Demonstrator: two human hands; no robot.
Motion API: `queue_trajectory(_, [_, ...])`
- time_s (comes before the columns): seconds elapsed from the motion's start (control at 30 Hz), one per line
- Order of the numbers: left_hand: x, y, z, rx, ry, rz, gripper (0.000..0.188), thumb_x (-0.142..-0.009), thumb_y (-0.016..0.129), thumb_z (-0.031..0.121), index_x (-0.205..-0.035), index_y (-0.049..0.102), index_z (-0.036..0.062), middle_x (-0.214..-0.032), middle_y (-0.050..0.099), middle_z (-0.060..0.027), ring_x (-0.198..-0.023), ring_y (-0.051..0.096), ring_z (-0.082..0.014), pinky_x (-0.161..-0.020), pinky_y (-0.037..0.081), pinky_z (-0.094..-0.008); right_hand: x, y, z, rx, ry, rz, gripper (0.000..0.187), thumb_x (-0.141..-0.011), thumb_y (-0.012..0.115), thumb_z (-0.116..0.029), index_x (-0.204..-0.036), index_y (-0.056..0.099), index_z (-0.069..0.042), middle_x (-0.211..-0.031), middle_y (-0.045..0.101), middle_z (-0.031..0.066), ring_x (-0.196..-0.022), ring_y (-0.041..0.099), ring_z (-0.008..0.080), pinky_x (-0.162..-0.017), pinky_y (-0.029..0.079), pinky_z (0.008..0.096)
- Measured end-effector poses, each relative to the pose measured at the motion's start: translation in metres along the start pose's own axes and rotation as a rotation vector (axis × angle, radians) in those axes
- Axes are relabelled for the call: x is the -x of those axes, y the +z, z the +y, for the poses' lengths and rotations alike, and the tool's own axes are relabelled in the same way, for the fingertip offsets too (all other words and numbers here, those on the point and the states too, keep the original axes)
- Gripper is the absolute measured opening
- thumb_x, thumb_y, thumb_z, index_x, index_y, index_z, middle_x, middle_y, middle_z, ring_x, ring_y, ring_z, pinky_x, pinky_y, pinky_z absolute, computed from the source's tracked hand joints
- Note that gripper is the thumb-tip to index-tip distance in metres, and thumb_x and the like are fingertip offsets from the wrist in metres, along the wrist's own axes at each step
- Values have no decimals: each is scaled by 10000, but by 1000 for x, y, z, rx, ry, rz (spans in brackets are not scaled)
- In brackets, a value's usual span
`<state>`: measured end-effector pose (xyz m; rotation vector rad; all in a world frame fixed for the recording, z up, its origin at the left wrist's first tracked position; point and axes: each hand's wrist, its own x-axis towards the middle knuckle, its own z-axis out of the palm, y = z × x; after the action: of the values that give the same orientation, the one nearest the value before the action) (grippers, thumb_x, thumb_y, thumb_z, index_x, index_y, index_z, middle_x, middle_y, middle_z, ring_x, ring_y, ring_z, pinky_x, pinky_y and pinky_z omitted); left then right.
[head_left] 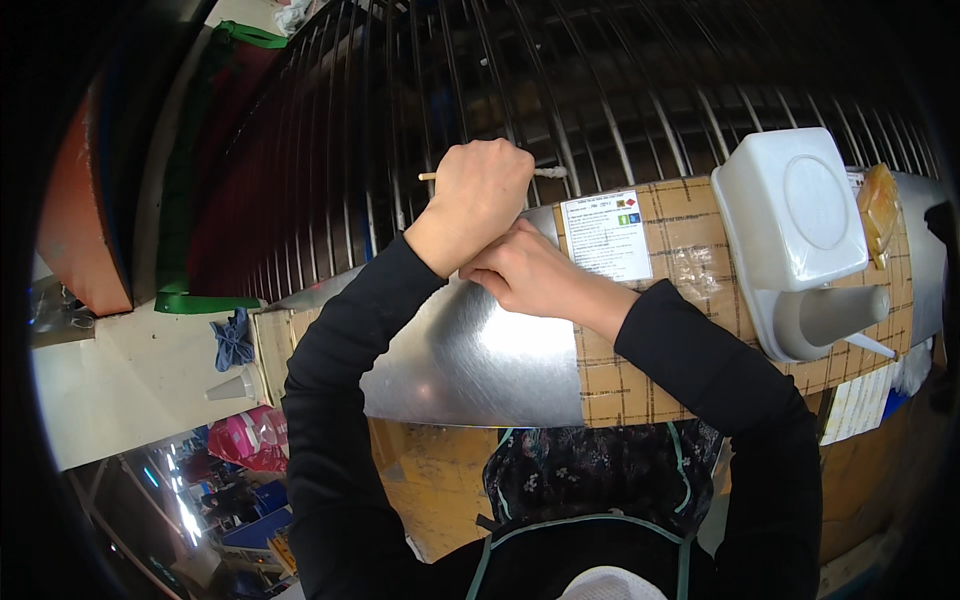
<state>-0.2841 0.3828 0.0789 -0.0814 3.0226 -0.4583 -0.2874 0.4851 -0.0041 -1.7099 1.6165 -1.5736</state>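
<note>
My left hand (pixel 482 190) is closed in a fist over the far edge of the bench, in front of a row of dark metal rods (pixel 620 130). Out of both sides of this fist sticks a thin pale stick (pixel 428 177) with a whitish, fuzzy tip (pixel 550 172) on the right. My right hand (pixel 535 272) rests just below, against the left wrist, its fingers curled inward. Whatever those fingers hold, if anything, is hidden. Beneath both hands lies a shiny metal sheet (pixel 480 365).
Cardboard covered in brown tape (pixel 690 235) lies to the right, bearing a printed label sheet (pixel 607 236). On it sit a white plastic container (pixel 815 215), a grey cone (pixel 840 315) and an amber block (pixel 878 215). Green-edged dark red cloth (pixel 235 200) hangs at left, near a blue rag (pixel 232 340).
</note>
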Motion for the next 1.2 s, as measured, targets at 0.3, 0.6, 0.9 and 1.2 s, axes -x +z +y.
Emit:
queue_trajectory(0.3, [4, -48, 4, 4, -40, -17, 119, -755, 593, 117, -721, 693, 62, -616, 616, -135, -607, 636, -298, -527, 508, -376, -1, -4, -5, 22, 102, -104, 109, -782, 566, -63, -798, 674, -66, -787, 657, 83, -826, 610, 252, -863, 396, 365])
queue_trajectory(0.6, [-25, 35, -55, 95, -230, 107, 158, -815, 570, 210, -845, 706, 135, -723, 645, -148, -706, 627, -345, -626, 505, -436, 0, -2, -3, 70, 39, -93, 106, -838, 571, -103, -861, 670, -77, -809, 661, 48, -835, 603, 205, -837, 372, 336])
queue_trajectory(0.9, [12, 14, -6, 585, -26, 219, 100, -751, 644, 124, -801, 691, 52, -728, 641, -133, -631, 610, -308, -569, 480, -380, 0, 3, 3, 4, 12, -2, 100, -785, 577, -85, -801, 676, -82, -755, 661, 62, -824, 617, 208, -830, 381, 344])
queue_trajectory(1.2, [-67, 59, -10, 493, -147, 104, 152, -786, 598, 201, -867, 700, 122, -818, 657, -173, -783, 624, -367, -690, 501, -444, 1, 0, -1, 36, 6, -37, 100, -806, 561, -101, -787, 658, -92, -778, 650, 41, -831, 608, 206, -818, 373, 343])
